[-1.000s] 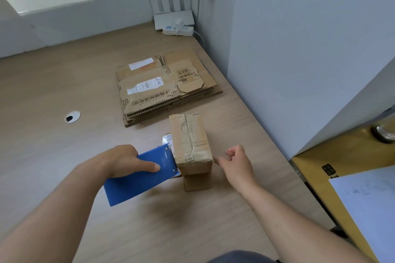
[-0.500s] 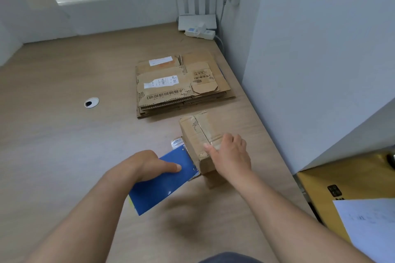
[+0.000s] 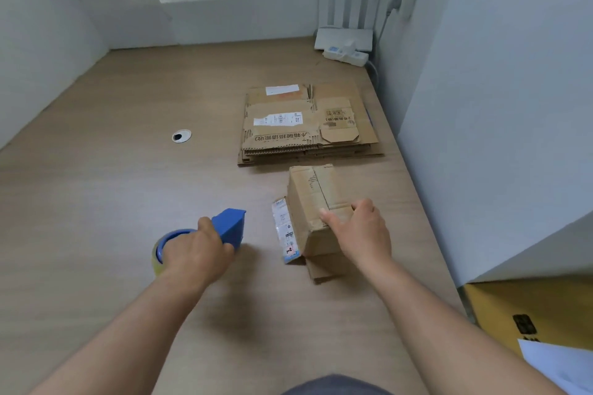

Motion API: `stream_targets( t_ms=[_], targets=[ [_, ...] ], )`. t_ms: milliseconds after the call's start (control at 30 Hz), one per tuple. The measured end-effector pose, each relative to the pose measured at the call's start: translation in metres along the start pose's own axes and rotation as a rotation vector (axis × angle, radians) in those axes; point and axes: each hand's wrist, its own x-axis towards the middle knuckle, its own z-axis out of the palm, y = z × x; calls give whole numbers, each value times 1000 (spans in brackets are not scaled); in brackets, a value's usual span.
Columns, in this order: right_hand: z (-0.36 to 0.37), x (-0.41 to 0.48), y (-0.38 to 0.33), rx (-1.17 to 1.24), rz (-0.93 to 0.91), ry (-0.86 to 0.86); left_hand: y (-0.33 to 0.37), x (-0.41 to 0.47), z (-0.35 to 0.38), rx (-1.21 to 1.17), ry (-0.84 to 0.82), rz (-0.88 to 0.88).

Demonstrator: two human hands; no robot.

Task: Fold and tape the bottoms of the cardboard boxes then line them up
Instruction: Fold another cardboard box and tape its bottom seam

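A small cardboard box [image 3: 313,202] stands on the wooden table [image 3: 112,202], its taped bottom facing up and a white label on its left side. My right hand [image 3: 359,231] grips the near end of the box, thumb on top and fingers round the right side. My left hand [image 3: 195,253] holds a blue tape dispenser [image 3: 231,226] with a roll of clear tape, down on the table a little left of the box. A stack of flattened cardboard boxes [image 3: 308,125] lies just beyond the box.
A white wall [image 3: 497,106] runs close along the right of the box. A router and power strip [image 3: 345,45] sit in the far corner. A cable hole [image 3: 181,136] is in the tabletop at left. A yellow carton with paper [image 3: 526,321] is at the lower right.
My left hand drew the tape dispenser away from the box to the left and down to the table. My right hand moved onto the box's near end and took hold.
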Motion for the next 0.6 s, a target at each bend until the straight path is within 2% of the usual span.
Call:
stream_targets(
  t_ms=[167, 233, 300, 400, 433, 500, 567, 600],
  targets=[
    [-3, -6, 5, -40, -117, -53, -13, -21, 52, -35, 17, -54],
    [-3, -6, 5, -71, -135, -51, -13, -25, 53, -58, -4, -107],
    [-2, -5, 3, -88, -146, -55, -8, -27, 44, -84, 63, -129],
    [3, -4, -1, -122, -178, -62, 26, -41, 20, -445, 339, 61],
    [5, -6, -2, -134, -194, -60, 43, -46, 11, -587, 356, 133],
    [8, -10, -5, -154, -233, -45, 76, -50, 8, -871, 159, 171],
    [11, -12, -5, -182, -270, -42, 99, -46, 14, -1113, -62, 75],
    [12, -12, -5, -198, -285, -51, 104, -43, 16, -1195, -116, 6]
  ],
)
